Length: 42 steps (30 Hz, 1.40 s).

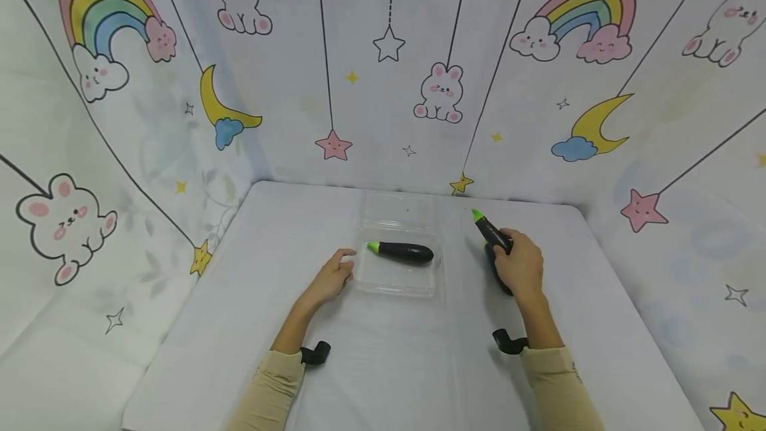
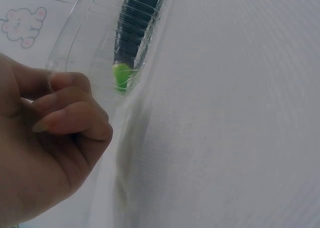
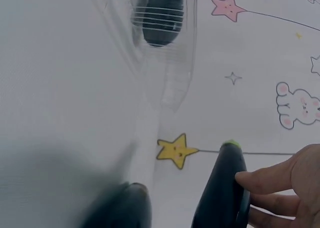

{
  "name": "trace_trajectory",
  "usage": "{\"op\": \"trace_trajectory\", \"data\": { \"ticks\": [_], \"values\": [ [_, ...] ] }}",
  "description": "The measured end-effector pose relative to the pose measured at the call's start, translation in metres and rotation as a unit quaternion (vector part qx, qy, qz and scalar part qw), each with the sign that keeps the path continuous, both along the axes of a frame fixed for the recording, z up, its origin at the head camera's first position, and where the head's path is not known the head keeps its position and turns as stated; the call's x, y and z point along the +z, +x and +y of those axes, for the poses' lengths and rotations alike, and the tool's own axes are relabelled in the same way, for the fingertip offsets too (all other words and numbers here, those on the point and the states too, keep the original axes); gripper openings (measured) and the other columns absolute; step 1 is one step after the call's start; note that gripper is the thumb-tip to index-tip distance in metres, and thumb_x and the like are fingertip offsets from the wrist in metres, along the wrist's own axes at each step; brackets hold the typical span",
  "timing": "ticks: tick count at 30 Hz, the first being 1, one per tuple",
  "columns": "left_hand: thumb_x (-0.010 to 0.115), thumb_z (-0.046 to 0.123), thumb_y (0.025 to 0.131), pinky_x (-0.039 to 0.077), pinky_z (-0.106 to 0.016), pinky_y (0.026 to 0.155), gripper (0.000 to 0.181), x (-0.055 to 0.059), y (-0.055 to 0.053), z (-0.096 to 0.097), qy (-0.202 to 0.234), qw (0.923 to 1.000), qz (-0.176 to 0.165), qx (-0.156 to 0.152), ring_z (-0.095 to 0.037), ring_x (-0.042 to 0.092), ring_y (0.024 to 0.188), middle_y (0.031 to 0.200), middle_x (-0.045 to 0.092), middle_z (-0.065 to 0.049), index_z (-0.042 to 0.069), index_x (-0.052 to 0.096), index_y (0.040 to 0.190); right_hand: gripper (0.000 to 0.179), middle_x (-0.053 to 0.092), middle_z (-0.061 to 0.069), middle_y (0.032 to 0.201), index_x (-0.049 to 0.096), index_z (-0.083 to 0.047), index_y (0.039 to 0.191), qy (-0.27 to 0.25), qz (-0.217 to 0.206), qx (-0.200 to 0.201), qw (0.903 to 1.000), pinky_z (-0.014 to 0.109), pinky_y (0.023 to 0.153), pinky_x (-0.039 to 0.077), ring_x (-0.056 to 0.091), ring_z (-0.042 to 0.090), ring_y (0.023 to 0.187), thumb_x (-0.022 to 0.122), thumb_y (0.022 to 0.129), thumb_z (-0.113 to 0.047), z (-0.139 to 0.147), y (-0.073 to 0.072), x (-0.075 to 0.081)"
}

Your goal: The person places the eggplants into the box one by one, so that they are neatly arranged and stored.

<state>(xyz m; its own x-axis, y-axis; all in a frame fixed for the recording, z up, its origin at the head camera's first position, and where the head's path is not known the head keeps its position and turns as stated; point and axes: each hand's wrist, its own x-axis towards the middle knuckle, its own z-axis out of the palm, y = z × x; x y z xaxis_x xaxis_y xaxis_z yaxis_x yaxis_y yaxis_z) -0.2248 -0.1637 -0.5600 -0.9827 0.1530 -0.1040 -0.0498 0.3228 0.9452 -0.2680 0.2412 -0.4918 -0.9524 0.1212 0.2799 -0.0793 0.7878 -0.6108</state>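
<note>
A clear plastic box [image 1: 395, 285] stands on the white table with its lid laid open toward the back. Inside it lies a black eggplant [image 1: 407, 253], green stem end pointing left. My left hand [image 1: 329, 279] is at the box's left side, fingers curled and pinching its edge in the left wrist view. To the right of the box, my right hand [image 1: 522, 265] grips another dark eggplant [image 1: 489, 229], its green tip pointing away and to the left. Just below that hand shows one more dark eggplant [image 3: 122, 208], partly hidden by the hand in the head view.
A white cloth covers the table [image 1: 383, 364]. Behind and at both sides hangs a curtain [image 1: 287, 85] printed with rabbits, stars, moons and rainbows. A black wrist-camera mount [image 1: 509, 342] sticks out from the right sleeve, and a similar mount [image 1: 316, 353] from the left.
</note>
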Motion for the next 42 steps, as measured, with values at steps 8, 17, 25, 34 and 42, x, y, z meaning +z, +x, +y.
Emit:
{"op": "trace_trajectory", "data": {
  "ticks": [8,17,25,34,42],
  "values": [
    [0.039,0.021,0.114,0.033,-0.023,0.052,0.045,0.0,0.0,0.001,-0.001,1.0,0.002,-0.002,-0.013,0.038,0.057,0.076,0.053,-0.008,0.001,0.04,0.154,0.042,0.063,0.029,0.134,0.062,0.001,0.139,-0.013,0.014,0.016,0.9997,0.063,0.095,0.05,0.062,0.049,0.12,0.066,0.098,-0.006,-0.008,-0.001,0.002],
    [0.039,0.021,0.114,0.033,-0.023,0.051,0.045,0.001,0.001,0.001,-0.009,0.9999,0.006,0.0,-0.012,0.038,0.057,0.075,0.054,-0.01,-0.001,0.041,0.153,0.041,0.063,0.028,0.134,0.062,0.002,0.139,0.004,0.037,0.033,0.9988,0.063,0.095,0.049,0.061,0.048,0.12,0.067,0.098,-0.005,-0.022,0.006,0.008],
    [0.04,0.021,0.114,0.034,-0.024,0.054,0.045,0.0,0.0,0.0,-0.01,0.9999,0.011,-0.003,-0.013,0.039,0.06,0.075,0.053,-0.008,-0.001,0.041,0.153,0.04,0.064,0.026,0.133,0.063,0.001,0.138,0.005,0.041,0.048,0.998,0.062,0.095,0.05,0.062,0.046,0.119,0.067,0.099,-0.005,-0.03,0.005,0.009],
    [0.039,0.022,0.114,0.034,-0.023,0.052,0.045,0.0,0.001,0.0,-0.01,0.9999,0.006,-0.004,-0.013,0.039,0.058,0.077,0.053,-0.009,-0.001,0.041,0.153,0.039,0.065,0.025,0.132,0.065,0.0,0.136,0.017,0.066,0.08,0.9945,0.06,0.093,0.051,0.063,0.044,0.118,0.069,0.097,-0.004,-0.043,0.006,0.012],
    [0.039,0.02,0.114,0.033,-0.024,0.052,0.043,0.001,0.001,0.0,-0.01,0.9999,0.005,-0.004,-0.013,0.038,0.058,0.075,0.054,-0.01,0.002,0.042,0.153,0.039,0.066,0.024,0.129,0.065,0.0,0.135,0.038,0.073,0.103,0.9913,0.059,0.096,0.05,0.062,0.044,0.118,0.071,0.096,-0.004,-0.053,0.006,0.014]
  ]
}}
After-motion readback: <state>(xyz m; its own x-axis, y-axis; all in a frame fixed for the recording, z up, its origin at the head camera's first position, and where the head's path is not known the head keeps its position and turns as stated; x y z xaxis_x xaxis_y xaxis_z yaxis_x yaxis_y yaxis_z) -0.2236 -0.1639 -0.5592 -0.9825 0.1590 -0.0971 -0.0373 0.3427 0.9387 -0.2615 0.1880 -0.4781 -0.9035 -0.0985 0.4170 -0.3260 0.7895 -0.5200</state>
